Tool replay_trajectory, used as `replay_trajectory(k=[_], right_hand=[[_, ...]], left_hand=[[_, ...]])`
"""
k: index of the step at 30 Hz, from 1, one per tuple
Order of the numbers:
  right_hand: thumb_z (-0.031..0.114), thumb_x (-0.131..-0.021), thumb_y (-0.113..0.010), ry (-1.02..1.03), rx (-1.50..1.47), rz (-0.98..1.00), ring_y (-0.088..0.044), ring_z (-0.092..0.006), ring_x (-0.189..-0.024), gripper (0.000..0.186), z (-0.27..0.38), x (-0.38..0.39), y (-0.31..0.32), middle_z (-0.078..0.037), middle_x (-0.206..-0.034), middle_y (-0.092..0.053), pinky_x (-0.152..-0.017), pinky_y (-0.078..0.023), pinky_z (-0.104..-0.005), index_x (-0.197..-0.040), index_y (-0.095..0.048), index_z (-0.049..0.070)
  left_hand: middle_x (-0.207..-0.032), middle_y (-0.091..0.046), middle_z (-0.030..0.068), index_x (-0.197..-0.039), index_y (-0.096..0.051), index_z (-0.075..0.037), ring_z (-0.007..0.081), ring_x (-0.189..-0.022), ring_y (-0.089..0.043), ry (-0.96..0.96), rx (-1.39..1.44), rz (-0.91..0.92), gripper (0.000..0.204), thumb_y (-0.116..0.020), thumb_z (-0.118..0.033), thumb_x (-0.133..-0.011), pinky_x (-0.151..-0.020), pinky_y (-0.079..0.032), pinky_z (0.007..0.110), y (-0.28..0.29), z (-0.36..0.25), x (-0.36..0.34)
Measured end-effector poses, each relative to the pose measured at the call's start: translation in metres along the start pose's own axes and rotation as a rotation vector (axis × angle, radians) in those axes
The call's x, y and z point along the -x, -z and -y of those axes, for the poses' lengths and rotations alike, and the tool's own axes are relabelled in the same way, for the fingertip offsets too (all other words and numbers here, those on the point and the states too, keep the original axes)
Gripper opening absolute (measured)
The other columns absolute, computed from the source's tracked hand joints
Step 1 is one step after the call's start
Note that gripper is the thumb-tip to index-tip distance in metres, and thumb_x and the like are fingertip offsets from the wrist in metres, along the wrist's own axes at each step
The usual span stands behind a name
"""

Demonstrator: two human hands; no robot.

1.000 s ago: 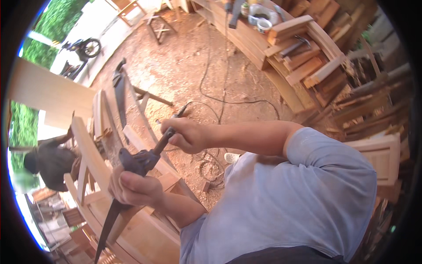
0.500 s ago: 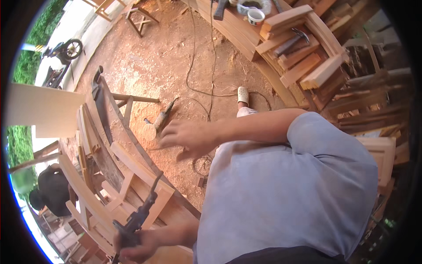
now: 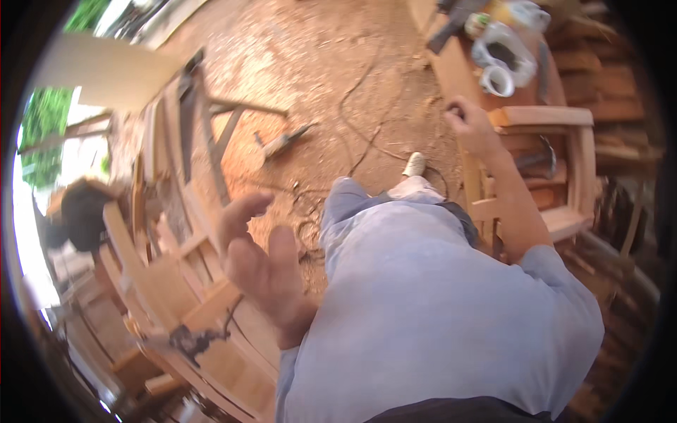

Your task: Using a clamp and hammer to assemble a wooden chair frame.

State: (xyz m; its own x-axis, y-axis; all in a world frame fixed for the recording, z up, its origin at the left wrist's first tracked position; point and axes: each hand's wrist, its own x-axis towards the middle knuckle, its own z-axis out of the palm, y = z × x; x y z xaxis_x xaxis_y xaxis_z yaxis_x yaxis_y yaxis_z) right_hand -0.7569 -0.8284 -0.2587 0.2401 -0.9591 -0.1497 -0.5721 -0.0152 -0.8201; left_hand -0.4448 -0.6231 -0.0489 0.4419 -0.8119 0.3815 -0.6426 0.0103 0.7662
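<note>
My left hand is raised over the wooden work on the left, fingers apart and empty. Below it, a dark metal tool that looks like a clamp rests at the pale wooden frame; blur hides whether it grips the wood. My right hand reaches out to the right, its fingers curled in with nothing seen in them. It is beside the corner of a wooden box-like frame on the bench. Inside that frame lies a claw hammer.
A corded power tool lies on the dusty floor, its cable trailing across. White cup and plastic bag stand on the right bench. Stacked boards lie beyond. A dark-clothed person is at far left.
My left hand has let go of the dark tool and risen away from it. My right arm has swung from across my body out to the right bench. The view has turned.
</note>
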Motion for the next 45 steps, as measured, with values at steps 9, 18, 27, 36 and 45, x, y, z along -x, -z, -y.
replay_trajectory(k=[9,18,27,36,45], right_hand=[[0.023,-0.091,-0.074,-0.298,-0.046,0.034,-0.071,-0.0385,-0.089,0.026,-0.031,0.041,0.012,-0.022,-0.093,-0.073,-0.079,-0.054,-0.0461,-0.101,-0.069,0.000],[0.031,-0.098,-0.074,-0.940,-0.246,-0.453,-0.071,-0.0278,-0.091,0.037,0.002,0.111,0.033,-0.017,-0.100,-0.076,-0.082,-0.054,-0.0402,-0.116,-0.072,-0.001],[0.034,-0.099,-0.072,-1.260,-0.374,-0.674,-0.071,-0.0257,-0.098,0.045,0.040,0.158,-0.049,-0.018,-0.108,-0.076,-0.089,-0.056,-0.0381,-0.126,-0.070,-0.002],[0.032,-0.098,-0.072,-1.326,-0.502,-0.798,-0.072,-0.0272,-0.096,0.047,0.045,0.174,-0.081,-0.020,-0.109,-0.076,-0.088,-0.057,-0.0381,-0.129,-0.069,-0.004],[0.030,-0.098,-0.073,-1.287,-0.428,-0.971,-0.072,-0.0269,-0.098,0.046,0.021,0.197,-0.069,-0.020,-0.108,-0.075,-0.089,-0.056,-0.0382,-0.130,-0.067,-0.004]], left_hand=[[-0.132,-0.070,0.0240,-0.105,-0.070,0.011,0.0406,-0.120,-0.067,-0.176,-0.203,1.156,0.036,-0.072,-0.024,-0.097,-0.102,-0.053,0.045,-0.187,0.078,-0.098],[-0.098,-0.078,0.0247,-0.103,-0.080,0.001,0.0378,-0.096,-0.077,-0.340,0.307,1.372,0.026,-0.070,-0.020,-0.093,-0.087,-0.059,0.042,-0.569,0.053,-0.158],[-0.094,-0.076,0.0235,-0.088,-0.075,-0.002,0.0439,-0.100,-0.073,-1.065,0.059,1.249,0.015,-0.061,-0.006,-0.084,-0.093,-0.056,0.053,-0.749,0.054,-0.126],[-0.094,-0.082,0.0177,-0.099,-0.082,0.001,0.0224,-0.085,-0.079,-0.200,0.305,1.303,0.025,-0.086,-0.012,-0.077,-0.084,-0.060,0.034,-0.761,0.042,-0.163],[-0.110,-0.073,0.0146,-0.116,-0.068,0.008,0.0257,-0.090,-0.075,0.551,0.685,1.322,0.030,-0.078,0.009,-0.088,-0.078,-0.065,0.039,-0.748,0.020,-0.163]])
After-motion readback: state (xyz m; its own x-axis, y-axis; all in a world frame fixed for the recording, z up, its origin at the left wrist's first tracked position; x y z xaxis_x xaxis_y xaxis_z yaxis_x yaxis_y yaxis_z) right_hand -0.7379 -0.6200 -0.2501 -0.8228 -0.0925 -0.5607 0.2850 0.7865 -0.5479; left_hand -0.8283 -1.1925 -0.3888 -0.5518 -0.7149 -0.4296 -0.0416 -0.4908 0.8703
